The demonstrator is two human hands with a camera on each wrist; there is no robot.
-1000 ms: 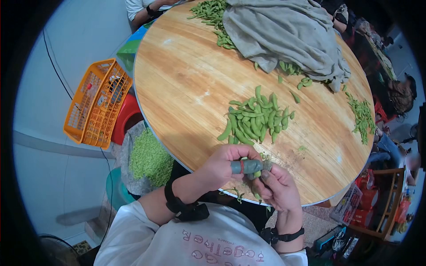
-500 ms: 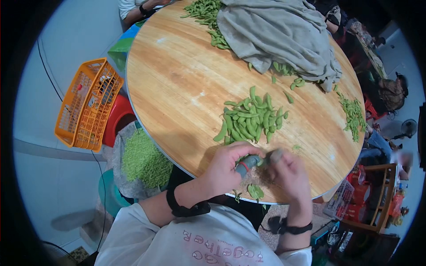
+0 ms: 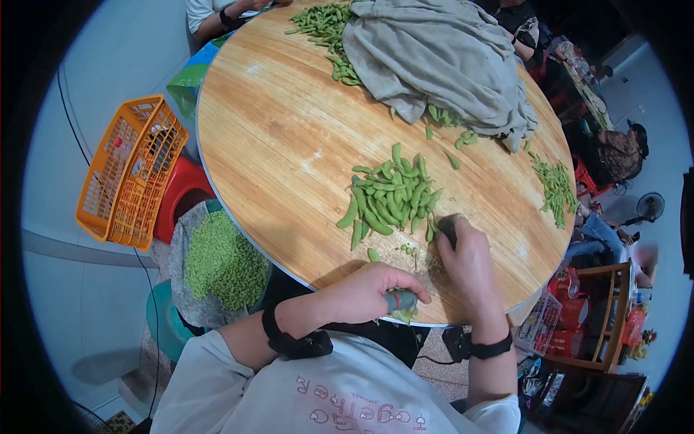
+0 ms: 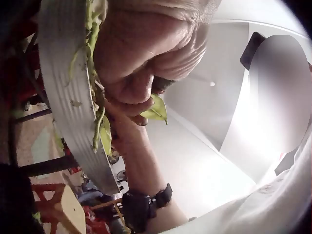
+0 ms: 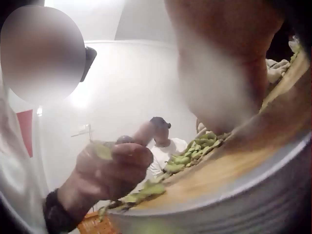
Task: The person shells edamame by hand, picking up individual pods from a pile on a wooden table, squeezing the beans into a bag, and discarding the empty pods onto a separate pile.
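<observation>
Near the table's front edge is my left hand (image 3: 372, 293), its thumb wearing a grey-green cover (image 3: 400, 300) with a red band. A pale green soybean pod (image 4: 157, 109) pokes out from its curled fingers in the left wrist view. My right hand (image 3: 468, 264) is at the right side of a pile of soybean pods (image 3: 390, 195), one digit capped with a dark cover (image 3: 448, 228). A pod (image 3: 431, 230) lies right by its fingertips; whether they pinch it I cannot tell. Several loose beans (image 3: 407, 249) lie between the hands.
A grey cloth (image 3: 441, 65) covers part of the far pods. More pods (image 3: 555, 189) lie at the table's right. Shelled beans (image 3: 224, 257) fill a lined container beside the table, left of me. An orange crate (image 3: 130, 173) stands above a red stool (image 3: 181, 195).
My hands have parted. The right one has gone forward to the pile; the left has dropped back towards the table edge. Loose beans now show on the table between them.
</observation>
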